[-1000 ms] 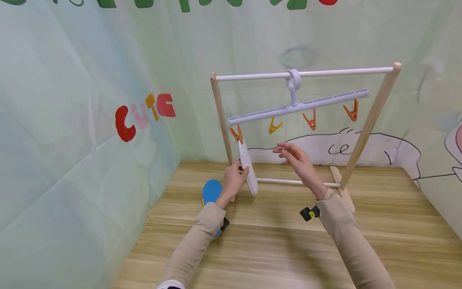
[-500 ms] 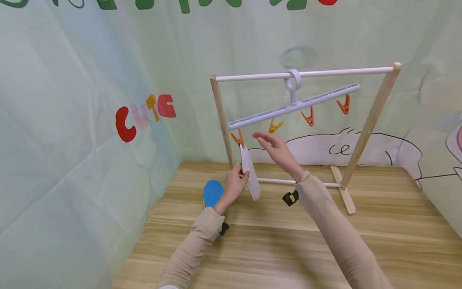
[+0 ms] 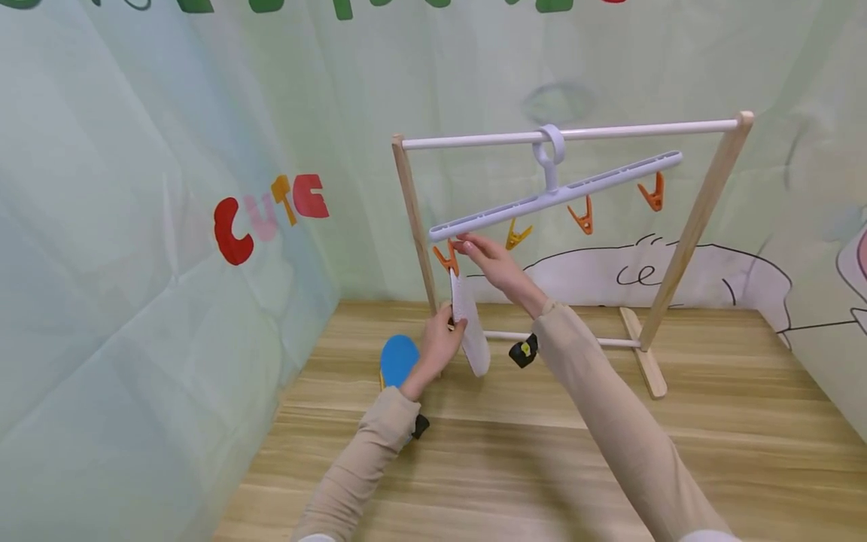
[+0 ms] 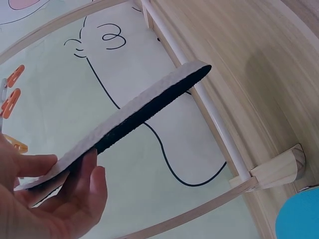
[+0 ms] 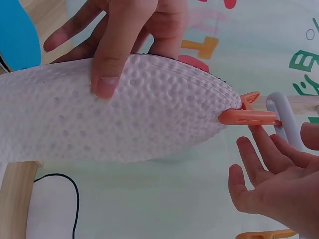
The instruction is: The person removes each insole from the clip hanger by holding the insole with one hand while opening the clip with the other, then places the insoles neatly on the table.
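Observation:
A white shoe insole (image 3: 476,350) hangs from an orange clip (image 3: 448,260) at the low left end of the lilac hanger (image 3: 515,210). Its dimpled white face shows in the right wrist view, where the clip bites the narrow tip; the left wrist view shows a dark underside. My left hand (image 3: 442,337) pinches the insole along its edge, thumb on the white face, fingers on the dark side. Close beside the clip's upper end is my right hand (image 3: 497,267), its fingers loosely bent and the fingertips right at the clip in the right wrist view (image 5: 279,174).
The hanger hooks over the white top bar (image 3: 474,141) of a wooden rack. A yellow clip (image 3: 518,236) and two more orange clips (image 3: 584,216) dangle from it. A blue insole (image 3: 398,360) lies on the table, partly under my left forearm. Printed cloth walls stand behind and left.
My right hand has moved left and up to the clip that holds the white insole. The hanger's left end has dipped slightly. My left hand keeps its pinch on the insole.

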The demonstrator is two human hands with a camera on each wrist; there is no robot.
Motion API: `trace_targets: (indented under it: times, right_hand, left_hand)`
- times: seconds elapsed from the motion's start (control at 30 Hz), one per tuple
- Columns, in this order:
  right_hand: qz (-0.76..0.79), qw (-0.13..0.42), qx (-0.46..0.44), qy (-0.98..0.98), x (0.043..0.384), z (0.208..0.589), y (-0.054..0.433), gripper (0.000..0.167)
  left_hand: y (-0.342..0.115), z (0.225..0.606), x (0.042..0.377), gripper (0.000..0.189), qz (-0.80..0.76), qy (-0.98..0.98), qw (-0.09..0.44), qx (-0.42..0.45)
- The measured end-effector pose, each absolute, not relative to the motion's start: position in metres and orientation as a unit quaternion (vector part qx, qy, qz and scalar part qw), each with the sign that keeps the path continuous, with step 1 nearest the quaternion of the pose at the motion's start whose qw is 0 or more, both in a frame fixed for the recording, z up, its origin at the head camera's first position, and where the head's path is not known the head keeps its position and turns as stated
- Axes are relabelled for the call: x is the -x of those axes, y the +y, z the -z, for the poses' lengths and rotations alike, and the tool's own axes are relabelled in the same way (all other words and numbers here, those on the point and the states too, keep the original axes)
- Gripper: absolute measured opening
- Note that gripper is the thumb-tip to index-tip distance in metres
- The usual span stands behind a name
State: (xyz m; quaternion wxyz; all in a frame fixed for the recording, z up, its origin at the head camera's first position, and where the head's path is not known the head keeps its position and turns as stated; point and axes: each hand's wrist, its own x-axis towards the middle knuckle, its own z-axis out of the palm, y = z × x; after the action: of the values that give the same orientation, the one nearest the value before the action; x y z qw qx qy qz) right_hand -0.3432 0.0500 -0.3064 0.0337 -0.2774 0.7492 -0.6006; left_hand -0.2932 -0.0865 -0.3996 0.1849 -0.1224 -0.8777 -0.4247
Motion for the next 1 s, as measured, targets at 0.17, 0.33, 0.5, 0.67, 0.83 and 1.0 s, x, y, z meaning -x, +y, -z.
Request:
trace_targets:
  times: [0.17, 0.33, 0.5, 0.67, 0.83, 1.0]
  right_hand:
    - [0.603, 0.052, 0.269, 0.749, 0.348, 0.306, 0.043, 0.041]
    - [0.615, 0.071, 0.263, 0.74, 0.353, 0.308, 0.038, 0.04]
    - [0.629, 0.095, 0.25, 0.73, 0.358, 0.309, 0.035, 0.04]
    - [0.65, 0.109, 0.251, 0.709, 0.359, 0.31, 0.034, 0.038]
    - [0.669, 0.116, 0.245, 0.692, 0.359, 0.311, 0.031, 0.038]
    - [0.695, 0.114, 0.216, 0.677, 0.36, 0.311, 0.027, 0.037]
  left_hand:
    - [-0.089, 0.398, 0.293, 0.02, 0.411, -0.887, 0.173, 0.123]
    - [-0.091, 0.398, 0.292, 0.018, 0.409, -0.887, 0.16, 0.139]
    - [-0.094, 0.399, 0.29, 0.017, 0.418, -0.885, 0.139, 0.151]
    - [-0.094, 0.4, 0.289, 0.014, 0.418, -0.885, 0.132, 0.155]
    - [-0.095, 0.403, 0.29, 0.014, 0.42, -0.882, 0.143, 0.158]
    - [-0.095, 0.403, 0.292, 0.014, 0.423, -0.879, 0.151, 0.161]
